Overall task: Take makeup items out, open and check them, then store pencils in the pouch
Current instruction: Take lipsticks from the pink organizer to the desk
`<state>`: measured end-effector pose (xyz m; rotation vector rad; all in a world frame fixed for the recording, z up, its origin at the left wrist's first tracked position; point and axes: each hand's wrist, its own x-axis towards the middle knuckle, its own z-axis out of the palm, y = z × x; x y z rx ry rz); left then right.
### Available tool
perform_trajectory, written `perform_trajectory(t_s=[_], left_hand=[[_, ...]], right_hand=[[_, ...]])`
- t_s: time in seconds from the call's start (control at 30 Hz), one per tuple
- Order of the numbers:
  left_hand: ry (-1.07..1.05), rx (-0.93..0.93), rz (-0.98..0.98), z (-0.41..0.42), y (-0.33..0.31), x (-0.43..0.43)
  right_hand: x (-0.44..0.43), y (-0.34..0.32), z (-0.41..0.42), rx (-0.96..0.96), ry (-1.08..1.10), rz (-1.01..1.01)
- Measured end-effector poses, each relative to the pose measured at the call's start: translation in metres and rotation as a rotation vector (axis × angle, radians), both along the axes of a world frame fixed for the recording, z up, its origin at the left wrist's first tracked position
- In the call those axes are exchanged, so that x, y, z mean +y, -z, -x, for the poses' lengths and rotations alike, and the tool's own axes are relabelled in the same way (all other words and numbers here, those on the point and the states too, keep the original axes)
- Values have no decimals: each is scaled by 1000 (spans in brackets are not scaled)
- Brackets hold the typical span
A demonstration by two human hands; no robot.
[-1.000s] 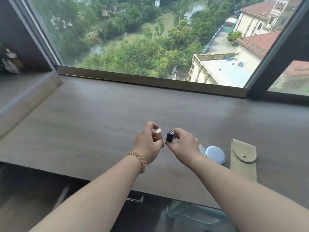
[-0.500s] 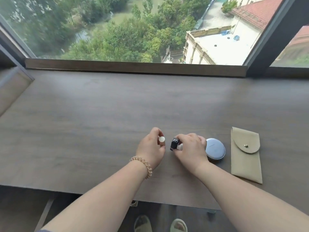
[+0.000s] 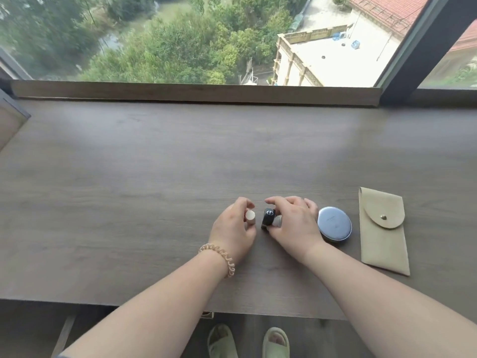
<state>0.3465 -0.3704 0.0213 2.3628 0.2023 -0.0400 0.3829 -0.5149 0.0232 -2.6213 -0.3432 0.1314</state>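
A small beige tube with a pale round top (image 3: pixel 250 217) stands upright on the wooden desk (image 3: pixel 129 189), and my left hand (image 3: pixel 233 231) curls around it, thumb and fingers on its sides. Just to its right a black tube with a round logo cap (image 3: pixel 268 218) stands on the desk; my right hand (image 3: pixel 293 224) holds it from the right, with a silver piece (image 3: pixel 277 220) partly hidden under the fingers. A round blue-grey compact (image 3: pixel 334 223) lies shut right of that hand. A beige snap-flap pouch (image 3: pixel 382 231) lies flat at the far right, closed.
A raised wooden sill (image 3: pixel 196 92) and a window bound the desk's far side. The desk's front edge runs just below my forearms, and my slippered feet (image 3: pixel 247 341) show on the floor beneath. A spiral band (image 3: pixel 219 257) circles my left wrist.
Both hands have come down from above the desk, and the two tubes now rest on its surface. The camera has tilted down.
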Motion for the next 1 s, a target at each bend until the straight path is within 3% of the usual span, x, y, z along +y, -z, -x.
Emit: perform_trajectory(t_s=[0.37, 0.57, 0.8, 1.0], left_hand=[[-51, 97, 28, 11, -9, -1], [-122, 6, -113, 37, -35, 10], [-410, -51, -292, 117, -79, 90], [-715, -103, -377, 217, -124, 188]], right_hand=[[-17, -23, 14, -87, -108, -13], [-1, -53, 22, -174, -230, -72], [95, -96, 54, -225, -490, -61], [211, -127, 129, -242, -790, -44]])
